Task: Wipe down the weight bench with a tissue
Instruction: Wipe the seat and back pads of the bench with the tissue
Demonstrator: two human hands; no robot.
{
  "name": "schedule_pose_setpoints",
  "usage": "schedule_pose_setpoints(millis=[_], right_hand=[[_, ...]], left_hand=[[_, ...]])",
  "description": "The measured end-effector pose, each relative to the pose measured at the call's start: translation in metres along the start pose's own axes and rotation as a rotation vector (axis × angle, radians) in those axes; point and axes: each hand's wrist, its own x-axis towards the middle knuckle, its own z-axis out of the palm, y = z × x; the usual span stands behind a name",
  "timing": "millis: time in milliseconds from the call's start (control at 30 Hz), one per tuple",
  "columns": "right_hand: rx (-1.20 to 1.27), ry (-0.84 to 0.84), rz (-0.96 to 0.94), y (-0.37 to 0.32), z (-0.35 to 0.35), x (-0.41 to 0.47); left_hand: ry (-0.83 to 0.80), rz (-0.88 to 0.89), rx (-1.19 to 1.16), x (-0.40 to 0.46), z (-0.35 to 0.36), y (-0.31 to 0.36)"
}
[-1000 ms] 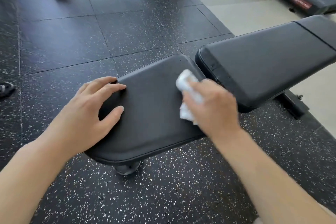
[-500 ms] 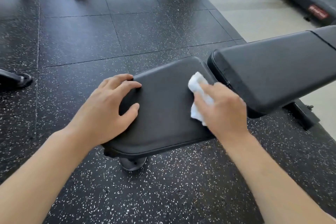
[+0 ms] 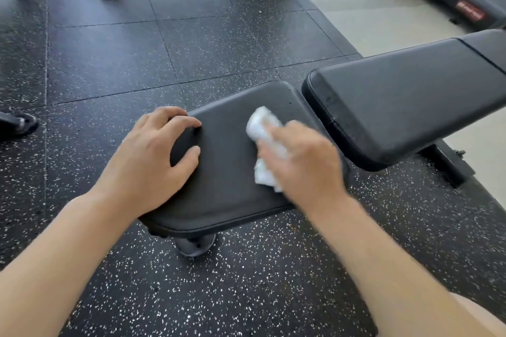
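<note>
My left hand [image 3: 147, 161] rests spread on the seat pad [image 3: 227, 172] while my blurred right hand [image 3: 304, 164] grips the crumpled tissue [image 3: 264, 145] against it, fingertips hidden, backrest [image 3: 405, 101] cut off at frame edge

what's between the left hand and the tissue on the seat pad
Only bare black seat pad. In the head view nothing lies on the strip between the left hand and the crumpled white tissue under the right hand.

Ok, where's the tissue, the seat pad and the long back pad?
tissue [image 3: 261, 124]: head view, on its crumpled upper end ahead of the fingers.
seat pad [image 3: 227, 172]: head view, bare middle between the hands.
back pad [image 3: 405, 107]: head view, middle of its flat top.
</note>
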Motion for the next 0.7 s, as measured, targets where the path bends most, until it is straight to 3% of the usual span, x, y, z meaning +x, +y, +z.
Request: schedule_pose_setpoints(millis=[67, 133, 233, 300, 367, 433, 500, 600, 633, 700], right_hand=[[-0.079, -0.008, 0.207, 0.042, 0.001, 0.011], [0.033, 0.034, 0.355, 0.049, -0.002, 0.014], [-0.002, -0.004, 0.118, 0.003, -0.004, 0.009], [0.108, -0.037, -0.079, -0.036, -0.003, -0.002], [0.260, -0.040, -0.145, -0.050, -0.001, -0.004], [0.217, -0.021, -0.121, -0.031, -0.001, 0.012], [0.087, -0.008, 0.011, 0.009, 0.003, 0.035], [0.110, -0.066, 0.397, 0.059, 0.011, 0.062], [0.132, -0.072, 0.445, 0.059, 0.014, 0.066], [0.094, -0.060, 0.361, 0.044, 0.019, 0.073]], left_hand=[[-0.006, -0.002, 0.014, -0.001, 0.000, 0.002], [-0.010, -0.008, 0.020, -0.001, -0.001, 0.003], [-0.022, -0.022, 0.027, 0.000, -0.001, 0.005], [-0.027, -0.024, 0.041, 0.003, -0.001, 0.007], [-0.037, -0.023, 0.050, 0.007, 0.001, 0.008], [-0.050, -0.018, 0.068, 0.011, 0.002, 0.010], [-0.053, -0.020, 0.093, 0.013, 0.004, 0.015], [-0.042, -0.026, 0.102, 0.016, 0.006, 0.019], [-0.040, -0.029, 0.099, 0.017, 0.006, 0.019], [-0.031, -0.030, 0.103, 0.017, 0.007, 0.019]])
